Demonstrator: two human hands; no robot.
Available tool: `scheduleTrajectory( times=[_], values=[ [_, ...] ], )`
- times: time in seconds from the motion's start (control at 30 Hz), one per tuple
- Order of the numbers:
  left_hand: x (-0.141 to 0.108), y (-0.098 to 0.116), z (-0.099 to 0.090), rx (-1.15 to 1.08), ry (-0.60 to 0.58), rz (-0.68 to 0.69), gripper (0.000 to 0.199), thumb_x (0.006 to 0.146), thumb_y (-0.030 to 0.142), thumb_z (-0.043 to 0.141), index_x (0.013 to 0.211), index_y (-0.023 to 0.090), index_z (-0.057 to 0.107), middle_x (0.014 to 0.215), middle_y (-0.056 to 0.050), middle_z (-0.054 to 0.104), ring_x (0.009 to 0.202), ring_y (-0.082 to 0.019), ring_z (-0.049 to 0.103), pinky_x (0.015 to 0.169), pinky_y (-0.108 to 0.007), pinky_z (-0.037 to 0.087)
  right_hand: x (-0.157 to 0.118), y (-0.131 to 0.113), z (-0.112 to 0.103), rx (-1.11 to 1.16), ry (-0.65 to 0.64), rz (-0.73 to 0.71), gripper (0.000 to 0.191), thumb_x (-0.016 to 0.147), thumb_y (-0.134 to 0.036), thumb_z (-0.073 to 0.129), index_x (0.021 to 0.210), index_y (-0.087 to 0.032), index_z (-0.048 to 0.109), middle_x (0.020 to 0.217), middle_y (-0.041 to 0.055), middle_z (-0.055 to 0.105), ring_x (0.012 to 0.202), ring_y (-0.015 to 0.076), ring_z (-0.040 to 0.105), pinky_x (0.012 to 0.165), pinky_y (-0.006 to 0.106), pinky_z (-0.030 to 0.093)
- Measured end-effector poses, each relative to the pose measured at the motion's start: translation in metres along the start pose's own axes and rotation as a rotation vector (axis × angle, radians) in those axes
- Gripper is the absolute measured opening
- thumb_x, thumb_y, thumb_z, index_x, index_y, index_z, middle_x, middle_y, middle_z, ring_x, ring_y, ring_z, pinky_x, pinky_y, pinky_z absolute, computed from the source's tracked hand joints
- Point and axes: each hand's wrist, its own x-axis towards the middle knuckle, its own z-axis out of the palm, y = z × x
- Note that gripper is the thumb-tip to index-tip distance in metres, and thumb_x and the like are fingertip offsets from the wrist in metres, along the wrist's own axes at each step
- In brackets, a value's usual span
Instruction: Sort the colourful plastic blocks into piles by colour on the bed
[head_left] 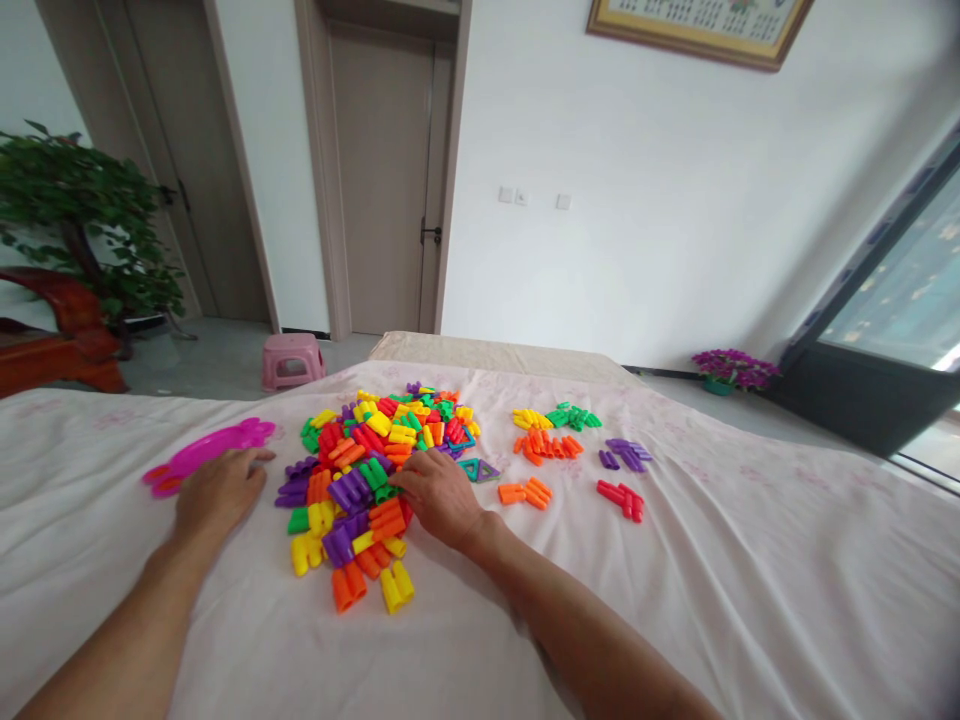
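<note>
A heaped pile of plastic building blocks (379,428) in red, orange, yellow, green and purple lies on the cloth in front of me. At the pile's right side, my right hand (439,497) has its fingers bent in and closed on a green building block (384,492); part of their grip is hidden. My left hand (221,490) lies left of the pile with its index finger stretched out, holding nothing. Just behind it is a pink plastic tray (217,447), partly covered by that hand. Small triangular frame pieces (480,470) sit beyond my right hand.
Right of the pile lie small colour groups: yellow blocks (531,419), green blocks (574,416), orange blocks (551,445), purple blocks (628,455) and red blocks (622,499). A pale cloth (720,600) covers the surface. A pink stool (293,360) stands beyond.
</note>
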Motion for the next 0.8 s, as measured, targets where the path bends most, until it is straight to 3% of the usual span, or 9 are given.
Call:
scheduleTrajectory(
  times=[0.2, 0.33, 0.43, 0.63, 0.8],
  values=[
    [0.000, 0.000, 0.000, -0.045, 0.008, 0.005, 0.050, 0.100, 0.029, 0.039, 0.133, 0.017, 0.075, 0.138, -0.018, 0.072, 0.124, -0.036, 0.066, 0.103, -0.048, 0.051, -0.005, 0.015, 0.003, 0.278, 0.185, 0.180, 0.015, 0.098, -0.029, 0.072, 0.110, -0.024, 0.078, 0.104, 0.0074, 0.075, 0.099, 0.0223, 0.066, 0.090, 0.034, 0.051],
    [0.002, -0.002, 0.003, -0.049, 0.015, 0.009, 0.048, 0.098, 0.028, 0.043, 0.132, 0.017, 0.076, 0.138, -0.018, 0.072, 0.124, -0.035, 0.066, 0.104, -0.048, 0.050, -0.004, 0.034, -0.002, 0.633, 0.307, 0.458, 0.020, 0.092, -0.037, 0.071, 0.100, -0.020, 0.077, 0.082, 0.0014, 0.072, 0.076, 0.0181, 0.065, 0.070, 0.029, 0.051],
    [0.004, -0.005, 0.006, -0.038, 0.005, 0.001, 0.049, 0.099, 0.031, 0.042, 0.133, 0.018, 0.075, 0.140, -0.016, 0.072, 0.126, -0.034, 0.066, 0.106, -0.046, 0.050, -0.005, 0.058, -0.020, 0.827, 0.403, 0.607, 0.032, 0.086, -0.048, 0.069, 0.097, -0.019, 0.076, 0.077, 0.0004, 0.071, 0.068, 0.0162, 0.064, 0.061, 0.026, 0.050],
    [0.008, -0.010, 0.011, -0.017, -0.011, -0.012, 0.054, 0.099, 0.036, 0.037, 0.135, 0.020, 0.074, 0.140, -0.016, 0.071, 0.125, -0.036, 0.066, 0.104, -0.050, 0.051, -0.035, 0.133, -0.076, 0.698, 0.676, 0.845, 0.045, 0.073, -0.055, 0.070, 0.093, -0.016, 0.078, 0.080, 0.0059, 0.076, 0.065, 0.0169, 0.065, 0.057, 0.027, 0.049],
    [0.010, -0.013, 0.014, -0.019, -0.018, -0.016, 0.053, 0.097, 0.038, 0.040, 0.134, 0.021, 0.074, 0.139, -0.015, 0.072, 0.122, -0.036, 0.067, 0.102, -0.048, 0.052, -0.080, 0.187, -0.101, 0.450, 0.823, 1.032, 0.045, 0.071, -0.055, 0.069, 0.087, -0.014, 0.080, 0.073, 0.0070, 0.075, 0.065, 0.0193, 0.066, 0.060, 0.029, 0.050]
  ],
)
